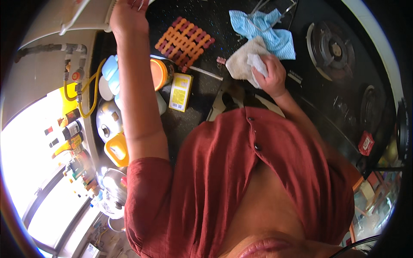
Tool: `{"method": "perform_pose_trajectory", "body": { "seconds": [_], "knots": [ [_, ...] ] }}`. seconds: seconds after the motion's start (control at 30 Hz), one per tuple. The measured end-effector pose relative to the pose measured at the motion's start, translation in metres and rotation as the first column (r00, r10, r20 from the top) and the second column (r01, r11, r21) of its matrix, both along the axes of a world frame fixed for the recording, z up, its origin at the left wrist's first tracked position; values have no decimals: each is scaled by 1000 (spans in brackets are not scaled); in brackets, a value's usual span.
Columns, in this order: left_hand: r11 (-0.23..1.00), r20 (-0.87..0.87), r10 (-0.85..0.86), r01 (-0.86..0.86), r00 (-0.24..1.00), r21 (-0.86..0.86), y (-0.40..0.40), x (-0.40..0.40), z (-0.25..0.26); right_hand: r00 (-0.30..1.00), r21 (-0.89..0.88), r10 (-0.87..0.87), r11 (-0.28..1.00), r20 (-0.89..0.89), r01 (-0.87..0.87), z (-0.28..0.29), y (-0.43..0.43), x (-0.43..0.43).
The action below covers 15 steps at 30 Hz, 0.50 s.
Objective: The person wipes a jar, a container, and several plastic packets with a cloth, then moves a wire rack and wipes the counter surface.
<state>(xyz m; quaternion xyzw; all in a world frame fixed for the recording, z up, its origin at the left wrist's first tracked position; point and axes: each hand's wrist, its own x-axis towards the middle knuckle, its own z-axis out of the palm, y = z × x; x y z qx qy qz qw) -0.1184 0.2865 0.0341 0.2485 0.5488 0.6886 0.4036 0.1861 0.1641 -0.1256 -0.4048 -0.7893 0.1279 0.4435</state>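
My right hand grips a crumpled white cloth over a beige cloth near the counter's front edge. Just beyond lies a blue patterned cloth, with a metal wire rack partly on it. My left arm reaches far up the left side; my left hand is cut off at the top edge, and most of its fingers are hidden. An orange and maroon slatted mat lies between the hands. Beside my left forearm are an orange-lidded jar and a yellow box.
A gas stove's burner and a red packet are at the right. Left of my left arm stand a steel lidded pot, a yellow container and several bottles by the window. A yellow hose hangs from a pipe.
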Motion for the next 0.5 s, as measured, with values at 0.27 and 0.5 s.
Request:
{"method": "perform_pose_trajectory", "body": {
  "seconds": [0.27,0.5],
  "knots": [
    [902,-917,-359,317,176,-292,-135,90,-130,1000,3,-16,1000,-4,16,0,-1,2],
    [928,-948,-311,239,67,-287,-145,100,-160,996,-97,-50,994,-79,42,-8,-1,8]
  ]
}}
